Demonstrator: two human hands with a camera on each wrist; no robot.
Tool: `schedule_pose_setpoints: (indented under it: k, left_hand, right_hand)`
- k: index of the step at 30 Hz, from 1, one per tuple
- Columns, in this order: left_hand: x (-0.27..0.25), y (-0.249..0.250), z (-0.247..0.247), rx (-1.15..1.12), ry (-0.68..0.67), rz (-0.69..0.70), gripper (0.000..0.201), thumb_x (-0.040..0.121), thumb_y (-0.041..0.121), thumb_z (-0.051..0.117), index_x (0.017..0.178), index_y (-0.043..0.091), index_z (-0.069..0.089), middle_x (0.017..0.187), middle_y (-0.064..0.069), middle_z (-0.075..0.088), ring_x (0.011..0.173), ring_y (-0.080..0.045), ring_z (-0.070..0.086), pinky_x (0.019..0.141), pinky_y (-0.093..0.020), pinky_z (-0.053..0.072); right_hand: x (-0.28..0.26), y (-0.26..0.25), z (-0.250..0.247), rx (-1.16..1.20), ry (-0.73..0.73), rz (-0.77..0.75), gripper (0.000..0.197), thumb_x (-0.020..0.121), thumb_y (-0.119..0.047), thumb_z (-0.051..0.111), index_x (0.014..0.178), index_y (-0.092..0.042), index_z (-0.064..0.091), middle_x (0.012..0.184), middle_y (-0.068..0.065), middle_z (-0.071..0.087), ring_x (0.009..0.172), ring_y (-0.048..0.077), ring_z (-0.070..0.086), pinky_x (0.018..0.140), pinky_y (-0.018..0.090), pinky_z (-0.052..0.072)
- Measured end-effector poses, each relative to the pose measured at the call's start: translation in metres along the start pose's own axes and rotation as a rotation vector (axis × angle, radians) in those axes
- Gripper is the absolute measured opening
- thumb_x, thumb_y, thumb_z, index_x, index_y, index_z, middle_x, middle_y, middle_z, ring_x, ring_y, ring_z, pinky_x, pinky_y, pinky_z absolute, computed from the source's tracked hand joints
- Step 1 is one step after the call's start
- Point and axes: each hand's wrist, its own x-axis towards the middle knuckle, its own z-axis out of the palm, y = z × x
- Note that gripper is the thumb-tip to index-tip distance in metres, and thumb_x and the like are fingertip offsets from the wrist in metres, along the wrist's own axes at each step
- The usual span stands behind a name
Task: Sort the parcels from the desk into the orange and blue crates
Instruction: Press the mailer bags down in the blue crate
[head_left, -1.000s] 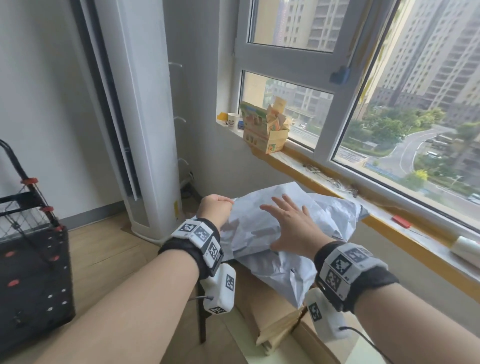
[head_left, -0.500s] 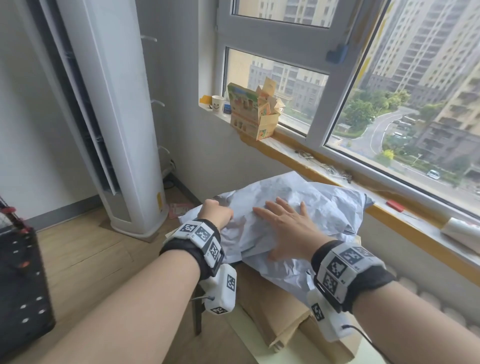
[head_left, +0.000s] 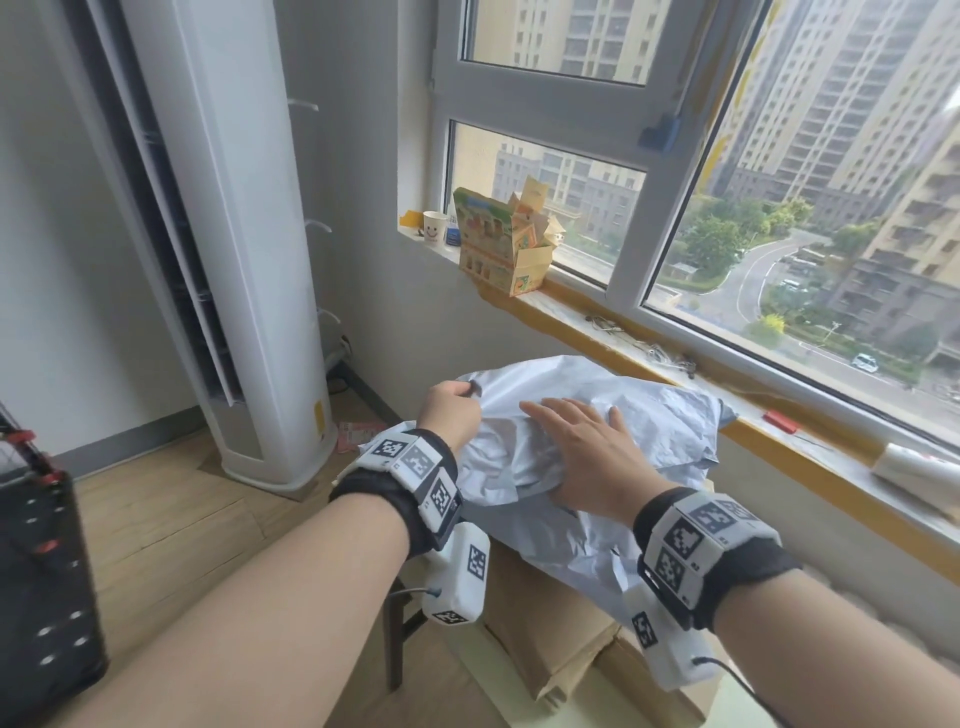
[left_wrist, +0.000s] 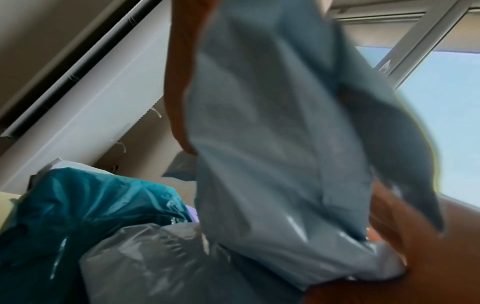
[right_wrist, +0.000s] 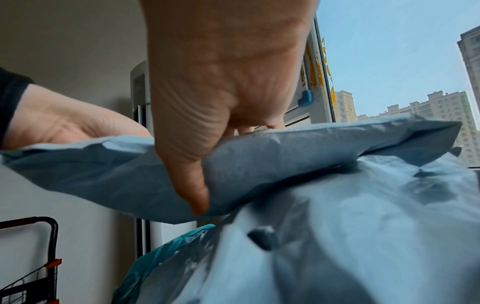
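A crumpled grey-blue plastic parcel (head_left: 670, 410) lies on top of a pile on the desk. My left hand (head_left: 449, 410) grips its left edge, fingers curled. My right hand (head_left: 582, 452) lies on top with straight fingers. In the right wrist view the right thumb (right_wrist: 194, 185) pinches the near edge of the parcel (right_wrist: 298, 152) from below. In that view the parcel's left side hangs clear above the pile. A second grey parcel (right_wrist: 363, 236) and a teal parcel (left_wrist: 78, 205) lie beneath it. No orange or blue crate is in view.
Brown cardboard boxes (head_left: 545, 623) sit under the parcels. A black wire cart (head_left: 47, 571) stands at the left edge. A tall white air conditioner (head_left: 234, 260) stands behind it. The windowsill (head_left: 779, 452) runs along the right and holds a printed carton (head_left: 498, 249) and a paper cup (head_left: 434, 228).
My view has swung to the right, so the black cart has slid toward the left edge. Both hands stay on the grey-blue parcel, and its left edge has risen slightly.
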Motion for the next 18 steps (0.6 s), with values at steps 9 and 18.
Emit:
schedule_pose_setpoints:
  k: [9, 18]
  left_hand:
    - [-0.02, 0.025, 0.004, -0.166, -0.07, 0.101, 0.051, 0.087, -0.01, 0.04, 0.129, 0.014, 0.057, 0.121, 0.0, 0.058, 0.113, -0.024, 0.058, 0.101, -0.042, 0.048]
    - [-0.025, 0.031, 0.02, -0.237, -0.145, 0.103, 0.052, 0.085, -0.01, 0.043, 0.125, 0.02, 0.058, 0.121, -0.003, 0.062, 0.108, -0.028, 0.062, 0.095, -0.047, 0.052]
  right_hand:
    - [-0.015, 0.012, -0.019, 0.078, 0.193, 0.022, 0.066, 0.081, -0.011, 0.06, 0.142, -0.029, 0.045, 0.15, -0.009, 0.04, 0.143, 0.016, 0.029, 0.122, 0.052, 0.007]
    - [-0.027, 0.026, -0.026, 0.08, 0.309, 0.048, 0.041, 0.08, -0.01, 0.057, 0.119, -0.024, 0.059, 0.129, -0.008, 0.057, 0.127, 0.02, 0.047, 0.115, 0.048, 0.025]
